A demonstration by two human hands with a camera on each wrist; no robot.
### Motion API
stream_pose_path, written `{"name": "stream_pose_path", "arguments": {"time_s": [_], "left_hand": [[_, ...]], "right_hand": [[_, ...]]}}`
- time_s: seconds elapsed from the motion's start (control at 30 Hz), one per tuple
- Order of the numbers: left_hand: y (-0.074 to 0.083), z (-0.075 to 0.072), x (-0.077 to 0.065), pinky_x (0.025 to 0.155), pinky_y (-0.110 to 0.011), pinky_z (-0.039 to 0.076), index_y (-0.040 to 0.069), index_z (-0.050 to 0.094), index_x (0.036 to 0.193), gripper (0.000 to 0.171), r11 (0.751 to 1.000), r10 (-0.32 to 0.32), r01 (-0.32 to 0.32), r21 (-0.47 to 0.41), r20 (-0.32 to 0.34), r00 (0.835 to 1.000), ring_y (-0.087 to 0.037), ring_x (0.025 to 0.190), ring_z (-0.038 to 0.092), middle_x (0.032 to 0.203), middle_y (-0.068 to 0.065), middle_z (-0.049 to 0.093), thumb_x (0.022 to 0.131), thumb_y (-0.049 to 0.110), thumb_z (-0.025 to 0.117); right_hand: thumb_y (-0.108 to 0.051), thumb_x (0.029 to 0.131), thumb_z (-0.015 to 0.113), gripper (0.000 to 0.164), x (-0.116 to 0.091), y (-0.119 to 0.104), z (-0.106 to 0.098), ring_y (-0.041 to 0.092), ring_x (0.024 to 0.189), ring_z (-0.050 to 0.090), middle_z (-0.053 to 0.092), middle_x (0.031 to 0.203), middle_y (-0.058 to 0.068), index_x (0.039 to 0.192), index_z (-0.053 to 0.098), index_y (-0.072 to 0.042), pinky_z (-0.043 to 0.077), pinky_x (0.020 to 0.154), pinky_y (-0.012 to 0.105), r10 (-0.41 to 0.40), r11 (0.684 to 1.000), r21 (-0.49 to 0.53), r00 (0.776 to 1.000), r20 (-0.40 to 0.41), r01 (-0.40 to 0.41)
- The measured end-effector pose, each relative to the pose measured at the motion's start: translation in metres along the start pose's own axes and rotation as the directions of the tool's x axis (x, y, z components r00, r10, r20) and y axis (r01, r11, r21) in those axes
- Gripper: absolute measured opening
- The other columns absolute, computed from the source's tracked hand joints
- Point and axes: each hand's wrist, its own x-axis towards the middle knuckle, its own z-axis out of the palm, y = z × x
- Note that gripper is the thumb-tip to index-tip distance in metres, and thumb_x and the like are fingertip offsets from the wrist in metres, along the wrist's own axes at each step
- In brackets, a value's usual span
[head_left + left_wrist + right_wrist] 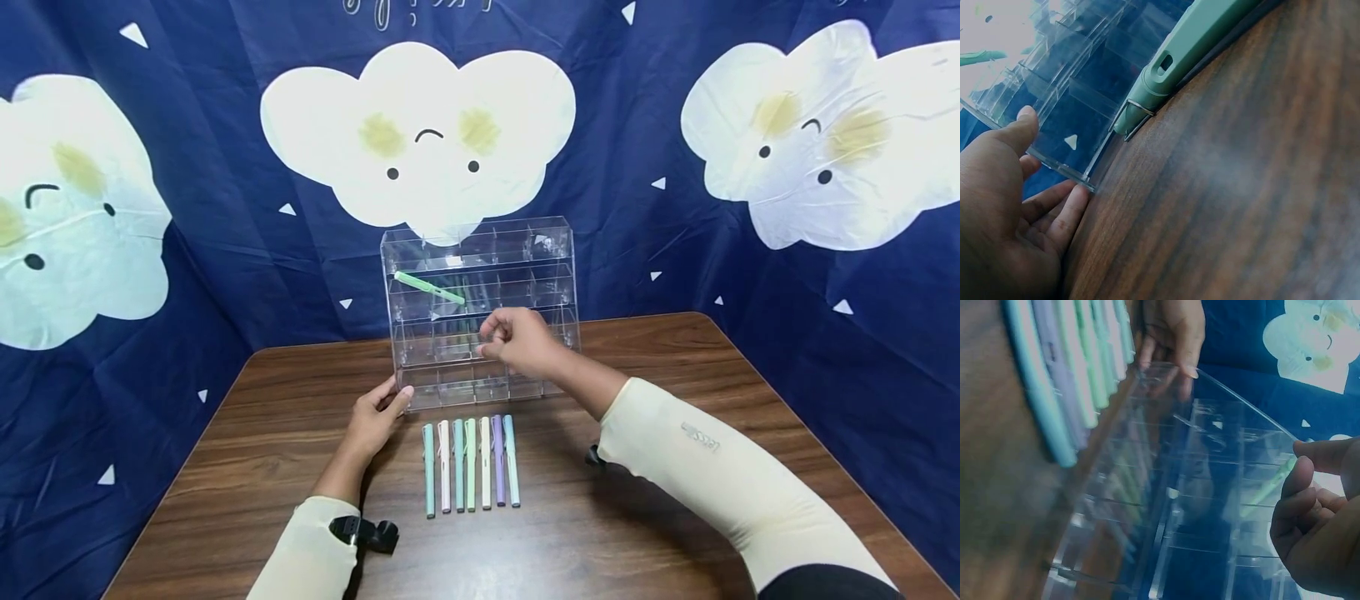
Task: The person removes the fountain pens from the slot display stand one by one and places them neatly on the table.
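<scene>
A clear acrylic rack point(483, 310) with tiered compartments stands on the table. One green pen point(430, 287) lies aslant in an upper tier at its left. My left hand point(372, 419) holds the rack's lower left corner, thumb on one face and fingers round the edge, as the left wrist view shows. In front of the rack's middle tiers, my right hand point(521, 340) hovers with loosely bent fingers, a gap between thumb and forefinger and nothing held. Several capped pens in a row lie before the rack, among them a purple pen point(498, 461) and a white pen point(486, 463).
The brown wooden table point(600, 533) extends to both sides of the pens. Behind it hangs a dark blue cloth point(630, 275) printed with white clouds, close to the rack's back. A black wrist strap point(363, 533) sits on the left sleeve.
</scene>
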Motion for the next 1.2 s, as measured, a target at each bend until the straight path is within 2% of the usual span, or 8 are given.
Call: {"name": "stream_pose_path", "arguments": {"time_s": [0.1, 0.23, 0.37, 0.53, 0.73, 0.9, 1.0, 1.2], "left_hand": [[0.001, 0.000, -0.001, 0.094, -0.025, 0.065, 0.010, 0.050, 0.164, 0.061, 1.000, 0.000, 0.000, -0.005, 0.005, 1.000, -0.035, 0.132, 0.068, 0.152, -0.026, 0.064, 0.110, 0.033, 0.069], [0.002, 0.000, -0.002, 0.090, -0.019, 0.062, 0.009, 0.050, 0.163, 0.062, 1.000, 0.001, -0.001, 0.008, 0.012, 1.000, -0.033, 0.131, 0.068, 0.153, -0.027, 0.063, 0.110, 0.034, 0.069], [0.000, 0.001, -0.002, 0.085, -0.011, 0.057, 0.005, 0.052, 0.162, 0.061, 1.000, 0.001, -0.001, 0.010, 0.008, 1.000, -0.029, 0.130, 0.067, 0.153, -0.027, 0.063, 0.110, 0.032, 0.070], [-0.002, 0.001, -0.001, 0.084, -0.009, 0.056, 0.006, 0.053, 0.161, 0.060, 1.000, -0.002, 0.002, 0.001, 0.001, 1.000, -0.023, 0.126, 0.068, 0.152, -0.026, 0.064, 0.110, 0.031, 0.070], [-0.003, 0.000, 0.000, 0.085, -0.010, 0.057, 0.007, 0.053, 0.162, 0.058, 1.000, -0.005, 0.005, -0.004, -0.007, 1.000, -0.019, 0.122, 0.068, 0.152, -0.025, 0.065, 0.110, 0.028, 0.070], [-0.002, -0.001, 0.002, 0.088, -0.015, 0.060, 0.008, 0.051, 0.163, 0.059, 1.000, -0.012, 0.012, 0.006, -0.004, 1.000, -0.013, 0.116, 0.068, 0.153, -0.026, 0.064, 0.111, 0.030, 0.069], [-0.002, -0.002, 0.000, 0.089, -0.018, 0.062, 0.010, 0.052, 0.162, 0.059, 1.000, -0.005, 0.005, -0.010, -0.005, 1.000, -0.014, 0.117, 0.069, 0.153, -0.025, 0.064, 0.110, 0.031, 0.070], [0.001, -0.001, 0.001, 0.090, -0.017, 0.061, 0.010, 0.052, 0.163, 0.059, 1.000, -0.001, 0.001, -0.007, 0.011, 1.000, -0.024, 0.125, 0.069, 0.153, -0.026, 0.063, 0.110, 0.032, 0.069]], "right_hand": [[-0.010, 0.101, 0.080, 0.024, 0.010, -0.010, -0.005, 0.012, 0.054, 0.055, 0.060, 0.075, 0.000, 0.120, 0.070, 0.000, 0.054, 0.056, 0.026, -0.035, 0.998, -0.054, 0.999, -0.020, 0.034], [-0.015, 0.102, 0.079, 0.026, 0.025, -0.019, -0.012, 0.012, 0.055, 0.056, 0.061, 0.081, 0.001, 0.123, 0.071, -0.002, 0.053, 0.059, 0.027, -0.062, 0.991, -0.119, 0.996, -0.064, 0.054], [-0.018, 0.103, 0.078, 0.032, 0.039, -0.025, -0.014, 0.013, 0.058, 0.053, 0.060, 0.093, 0.003, 0.129, 0.070, -0.001, 0.053, 0.060, 0.030, -0.065, 0.990, -0.131, 0.994, -0.087, 0.053], [-0.021, 0.104, 0.078, 0.034, 0.055, -0.033, -0.013, 0.018, 0.060, 0.059, 0.061, 0.108, 0.007, 0.134, 0.068, -0.006, 0.059, 0.060, 0.034, -0.052, 0.992, -0.123, 0.995, -0.088, 0.041], [-0.024, 0.106, 0.075, 0.040, 0.075, -0.034, -0.004, 0.018, 0.067, 0.062, 0.062, 0.130, 0.012, 0.142, 0.064, -0.010, 0.064, 0.068, 0.039, -0.044, 0.990, -0.133, 0.999, -0.027, 0.040], [-0.023, 0.107, 0.074, 0.042, 0.088, -0.032, 0.010, 0.024, 0.071, 0.067, 0.060, 0.144, 0.016, 0.145, 0.061, -0.009, 0.066, 0.071, 0.042, -0.020, 0.995, -0.096, 0.999, -0.026, 0.018], [-0.024, 0.108, 0.073, 0.043, 0.095, -0.032, 0.018, 0.033, 0.077, 0.071, 0.060, 0.146, 0.014, 0.147, 0.060, -0.010, 0.065, 0.069, 0.039, -0.005, 0.997, -0.083, 1.000, -0.030, 0.002], [-0.026, 0.110, 0.070, 0.047, 0.098, -0.030, 0.028, 0.041, 0.079, 0.072, 0.060, 0.152, 0.014, 0.152, 0.058, -0.009, 0.066, 0.078, 0.053, 0.034, 0.996, -0.083, 0.999, -0.031, -0.037]]}}
